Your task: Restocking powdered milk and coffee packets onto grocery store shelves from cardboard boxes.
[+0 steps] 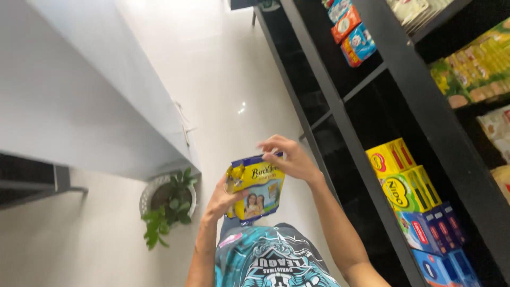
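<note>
From my remote seat I see both forearms rising from the bottom edge of the view and meeting near the centre. My left hand (222,201) comes up from six o'clock with the wrist bent back, its fingers and thumb pinching the lower left side of a yellow and blue pouch (256,187). My right hand (291,158) reaches in from five o'clock, the forearm slanting up and left, the fingers curled over the pouch's top right corner and pressed on it; motion blur softens the fingertips, so I think the thumb sits behind the pack but cannot be sure. The pouch hangs upright between the two hands, just above a teal printed shirt (276,260) at six o'clock, its face turned toward the camera. At three to five o'clock a black shelving unit (425,101) runs along the right side; one bay holds yellow boxes (401,172) with blue boxes (435,239) just below them, well apart from the hands. Higher, at one o'clock, red and blue packets (351,29) sit on another shelf, and yellow-green packs (473,66) fill a bay at two o'clock. At eight o'clock a potted plant (169,204) stands on the pale floor (228,79).
</note>
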